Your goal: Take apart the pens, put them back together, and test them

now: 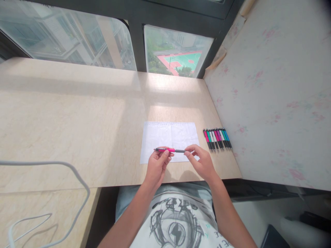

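A pink and black ballpoint pen (170, 150) lies level between my two hands, above a sheet of white paper (157, 134). My left hand (158, 163) grips its pink barrel, thumb on top, with the clip end sticking out to the left. At the other end, the thumb and fingertips of my right hand (200, 160) pinch the dark tip end. The paper lies flat on the table, its upper edge marked by a row of small holes or print. Both hands partly cover its lower edge.
Several pens (217, 139) in pink, green, white, purple and blue lie side by side right of the paper, near the flowered wall (279, 103). A grey cable (69, 166) loops over the table (77, 120) at left. Windows (178, 48) stand behind.
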{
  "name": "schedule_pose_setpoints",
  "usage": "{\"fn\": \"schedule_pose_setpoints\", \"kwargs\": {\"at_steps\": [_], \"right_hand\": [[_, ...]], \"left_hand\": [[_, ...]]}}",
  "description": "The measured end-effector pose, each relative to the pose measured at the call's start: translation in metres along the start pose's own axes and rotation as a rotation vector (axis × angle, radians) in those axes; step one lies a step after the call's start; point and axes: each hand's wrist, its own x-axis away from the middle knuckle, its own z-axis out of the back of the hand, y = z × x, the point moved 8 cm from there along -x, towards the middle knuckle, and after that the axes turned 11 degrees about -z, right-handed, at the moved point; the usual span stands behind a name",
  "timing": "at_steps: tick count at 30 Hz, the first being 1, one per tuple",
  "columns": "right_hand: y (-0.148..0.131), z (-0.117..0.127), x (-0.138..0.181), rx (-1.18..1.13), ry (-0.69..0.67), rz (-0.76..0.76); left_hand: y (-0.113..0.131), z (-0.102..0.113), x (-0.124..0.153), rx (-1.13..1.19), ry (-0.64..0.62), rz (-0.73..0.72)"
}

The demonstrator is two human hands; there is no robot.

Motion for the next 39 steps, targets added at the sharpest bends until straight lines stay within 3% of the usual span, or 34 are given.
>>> {"fn": "schedule_pose_setpoints", "kwargs": {"at_steps": [7,11,23,31,35,39], "right_hand": [[0.007,-0.002,-0.004,0.017,-0.023,-0.066],[0.005,-0.003,-0.004,-0.014,-0.024,-0.028],[0.005,-0.007,0.000,-0.023,-0.020,-0.008],[0.018,-0.014,0.000,-0.102,-0.053,-0.097],[0.012,-0.011,0.001,-0.037,-0.008,-0.037],[0.015,-0.015,0.000,0.025,-0.054,-0.067]], "left_hand": [[-0.001,0.000,0.000,-0.029,-0.010,-0.001],[-0.001,0.004,-0.002,-0.019,0.037,-0.004],[-0.004,0.003,0.000,-0.040,0.014,-0.004],[-0.006,0.005,0.000,-0.059,0.011,-0.008],[-0.006,0.005,-0.002,-0.084,0.017,-0.021],[-0.006,0.006,-0.002,-0.100,0.032,-0.029]]}}
